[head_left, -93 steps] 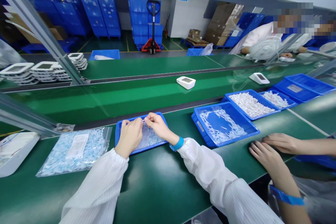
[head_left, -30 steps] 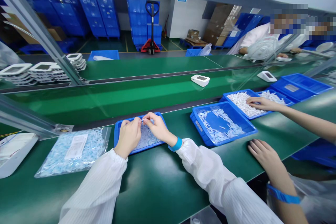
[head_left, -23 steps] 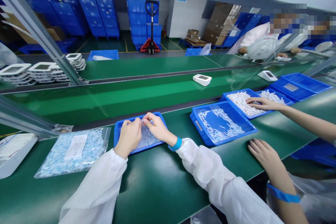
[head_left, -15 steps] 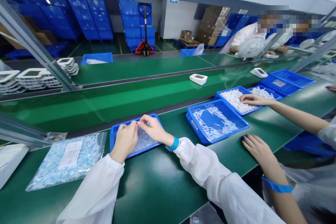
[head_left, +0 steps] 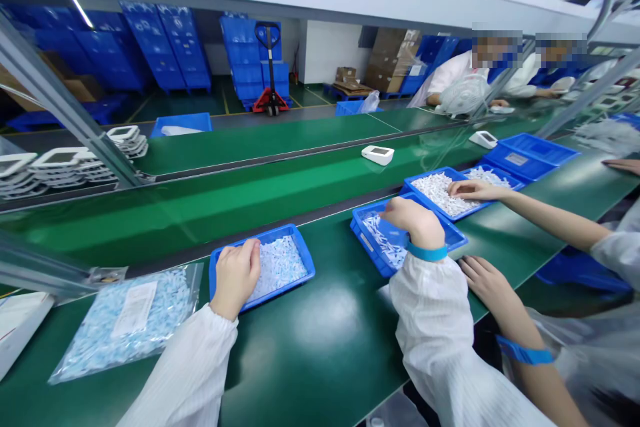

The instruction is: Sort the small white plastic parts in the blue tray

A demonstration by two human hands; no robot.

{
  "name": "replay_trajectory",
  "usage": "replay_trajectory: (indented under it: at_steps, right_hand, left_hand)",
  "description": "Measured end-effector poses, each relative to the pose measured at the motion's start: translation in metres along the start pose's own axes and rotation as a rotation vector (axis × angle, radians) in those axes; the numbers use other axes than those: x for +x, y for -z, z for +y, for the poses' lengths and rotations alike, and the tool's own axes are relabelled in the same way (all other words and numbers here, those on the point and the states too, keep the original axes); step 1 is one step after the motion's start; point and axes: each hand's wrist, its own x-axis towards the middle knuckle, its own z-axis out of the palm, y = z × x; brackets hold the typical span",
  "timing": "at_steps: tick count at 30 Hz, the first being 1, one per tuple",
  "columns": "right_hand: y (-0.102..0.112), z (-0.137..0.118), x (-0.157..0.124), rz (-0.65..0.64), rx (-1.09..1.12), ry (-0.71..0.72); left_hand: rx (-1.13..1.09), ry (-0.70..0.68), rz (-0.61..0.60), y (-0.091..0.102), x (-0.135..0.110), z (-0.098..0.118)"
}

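Note:
My left hand [head_left: 236, 277] is closed, its fingers curled above the left end of a small blue tray [head_left: 311, 268]. That tray holds many tiny pale blue and white pieces [head_left: 283, 263]; whatever is between my left fingertips is hidden. My right hand [head_left: 419, 221], a blue band at its wrist, hangs over a larger blue tray [head_left: 367, 248] with slim white and light-blue pieces [head_left: 393, 252] scattered inside. Its fingers are bent together and point left, the tips slightly blurred. I cannot make out what they hold.
A clear bag of light-blue pieces [head_left: 135, 313] lies left of my left hand. At right, a co-worker's hand [head_left: 473, 190] reaches into a tray of white pieces [head_left: 433, 187]; their other hand [head_left: 487, 280] rests on the table edge. White devices [head_left: 377, 155] sit on the green belt.
My right hand has left my left hand at the small tray and moved right, over the larger tray. My left hand stays nearly in place. The view has shifted slightly.

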Motion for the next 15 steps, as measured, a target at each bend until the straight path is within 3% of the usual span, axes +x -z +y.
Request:
replay_trajectory:
  at_steps: [2, 4, 10, 12, 15]
  right_hand:
    - [0.002, -0.008, -0.007, -0.004, 0.036, -0.007]
    - [0.001, -0.025, -0.018, -0.016, 0.057, 0.086]
    - [-0.03, -0.093, -0.044, -0.162, 0.224, 0.854]
    - [-0.047, -0.112, -0.046, -0.132, 0.269, 1.012]
    - [-0.074, -0.136, -0.045, 0.015, 0.252, 1.1]
  left_hand:
    - [0.011, 0.025, 0.004, 0.001, 0.0, 0.0]
    - [0.028, 0.051, -0.01, 0.001, 0.0, 0.001]
    - [0.121, 0.09, -0.063, 0.005, 0.001, 0.001]
    - [0.13, 0.075, -0.103, 0.005, 0.001, 0.001]
    - [0.113, -0.015, -0.229, 0.004, 0.0, 0.002]
